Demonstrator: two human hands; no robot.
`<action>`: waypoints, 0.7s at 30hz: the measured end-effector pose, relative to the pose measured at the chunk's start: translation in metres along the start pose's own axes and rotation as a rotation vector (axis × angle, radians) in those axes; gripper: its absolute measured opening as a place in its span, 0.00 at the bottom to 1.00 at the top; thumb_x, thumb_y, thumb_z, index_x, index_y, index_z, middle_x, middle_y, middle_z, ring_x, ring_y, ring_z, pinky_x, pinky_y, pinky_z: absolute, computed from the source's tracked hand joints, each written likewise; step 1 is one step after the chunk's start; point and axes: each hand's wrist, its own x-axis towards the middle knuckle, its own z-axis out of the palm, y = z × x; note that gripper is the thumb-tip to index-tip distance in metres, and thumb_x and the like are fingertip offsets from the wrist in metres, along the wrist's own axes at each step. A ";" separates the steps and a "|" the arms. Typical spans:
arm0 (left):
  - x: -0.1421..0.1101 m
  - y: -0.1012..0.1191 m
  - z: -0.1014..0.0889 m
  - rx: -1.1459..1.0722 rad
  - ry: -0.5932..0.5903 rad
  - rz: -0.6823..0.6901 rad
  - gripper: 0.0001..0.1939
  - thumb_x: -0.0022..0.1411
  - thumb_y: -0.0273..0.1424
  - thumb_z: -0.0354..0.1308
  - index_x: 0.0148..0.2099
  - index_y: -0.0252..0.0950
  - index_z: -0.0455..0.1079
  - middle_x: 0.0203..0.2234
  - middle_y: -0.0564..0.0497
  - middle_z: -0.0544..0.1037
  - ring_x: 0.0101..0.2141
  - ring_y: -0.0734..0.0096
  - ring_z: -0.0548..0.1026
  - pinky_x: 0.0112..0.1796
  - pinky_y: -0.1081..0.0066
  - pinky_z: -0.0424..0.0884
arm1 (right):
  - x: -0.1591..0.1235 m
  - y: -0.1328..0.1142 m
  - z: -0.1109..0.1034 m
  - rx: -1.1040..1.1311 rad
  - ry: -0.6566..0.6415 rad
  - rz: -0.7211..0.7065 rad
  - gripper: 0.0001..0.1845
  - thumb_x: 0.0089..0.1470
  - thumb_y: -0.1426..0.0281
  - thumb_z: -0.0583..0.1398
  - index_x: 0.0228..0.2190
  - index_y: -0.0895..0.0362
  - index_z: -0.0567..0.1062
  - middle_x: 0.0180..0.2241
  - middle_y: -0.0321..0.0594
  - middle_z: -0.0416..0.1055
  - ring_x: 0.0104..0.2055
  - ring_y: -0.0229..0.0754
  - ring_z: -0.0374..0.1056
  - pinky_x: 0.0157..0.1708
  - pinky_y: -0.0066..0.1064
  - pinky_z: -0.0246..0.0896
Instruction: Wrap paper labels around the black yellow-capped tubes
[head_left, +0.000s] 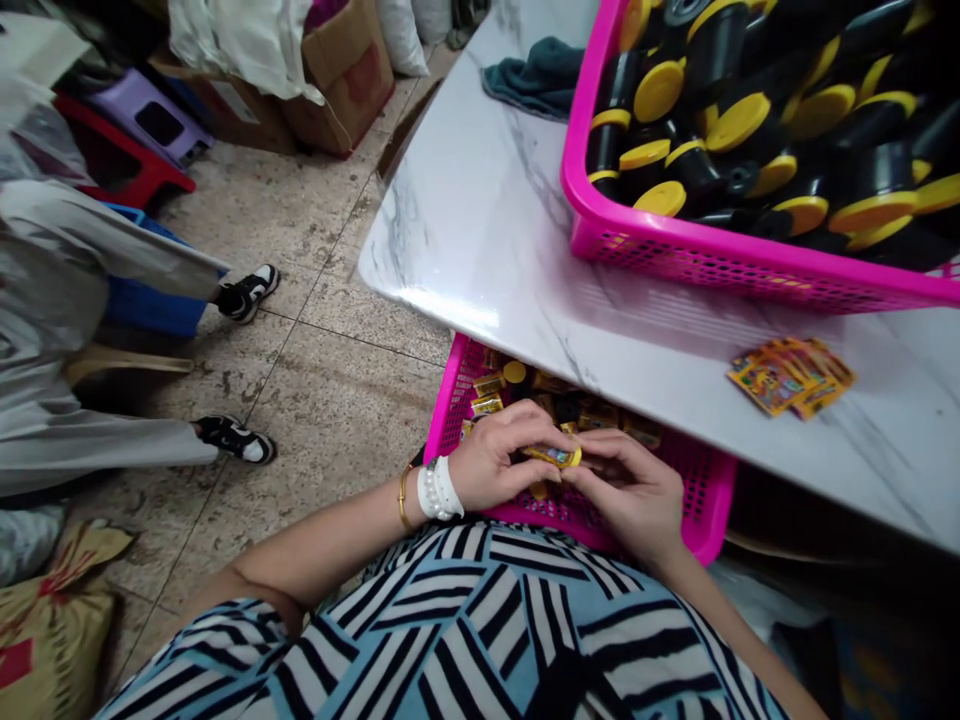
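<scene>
My left hand (504,455) and my right hand (631,488) meet over a pink basket (444,405) below the table edge. Between their fingertips is a small canister (553,456) with a yellow cap and a colourful printed label; the left fingers grip its labelled body and the right fingers pinch the capped end. Part of it is hidden by the fingers. Under my hands, the basket holds several similar canisters (487,404) with labels. A fanned pile of printed labels (791,376) lies on the table to the right.
On the white marbled table (465,220) stands a large pink basket (675,245) full of black canisters (718,50) with yellow caps. A dark green cloth (536,78) lies beside it. Another person's legs (112,250), cardboard boxes (349,75) and a purple stool (154,115) are at left.
</scene>
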 end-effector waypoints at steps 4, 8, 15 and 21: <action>-0.004 0.004 -0.002 0.009 -0.001 -0.056 0.29 0.57 0.40 0.70 0.59 0.40 0.71 0.45 0.45 0.75 0.45 0.60 0.75 0.49 0.60 0.72 | -0.003 0.000 0.007 0.089 0.008 0.147 0.11 0.49 0.63 0.72 0.35 0.53 0.82 0.35 0.41 0.80 0.31 0.40 0.77 0.30 0.30 0.77; -0.014 0.007 -0.003 -0.189 0.073 -0.458 0.39 0.60 0.49 0.64 0.65 0.33 0.60 0.34 0.49 0.75 0.28 0.70 0.75 0.30 0.69 0.73 | -0.003 0.002 0.008 0.052 0.029 0.065 0.11 0.49 0.67 0.72 0.37 0.52 0.83 0.39 0.43 0.80 0.36 0.42 0.77 0.33 0.32 0.77; -0.018 0.008 -0.006 0.052 0.061 -0.179 0.13 0.64 0.35 0.62 0.48 0.34 0.76 0.38 0.45 0.80 0.39 0.65 0.77 0.43 0.66 0.72 | 0.000 0.002 0.013 0.061 -0.013 0.072 0.11 0.45 0.66 0.74 0.34 0.52 0.84 0.35 0.42 0.80 0.34 0.43 0.77 0.32 0.34 0.77; -0.009 0.000 -0.011 0.063 0.052 -0.139 0.15 0.63 0.38 0.63 0.47 0.34 0.75 0.36 0.46 0.80 0.36 0.65 0.77 0.39 0.67 0.72 | 0.005 0.001 0.021 0.111 0.001 0.172 0.13 0.49 0.60 0.72 0.35 0.53 0.83 0.33 0.40 0.80 0.30 0.41 0.77 0.32 0.33 0.77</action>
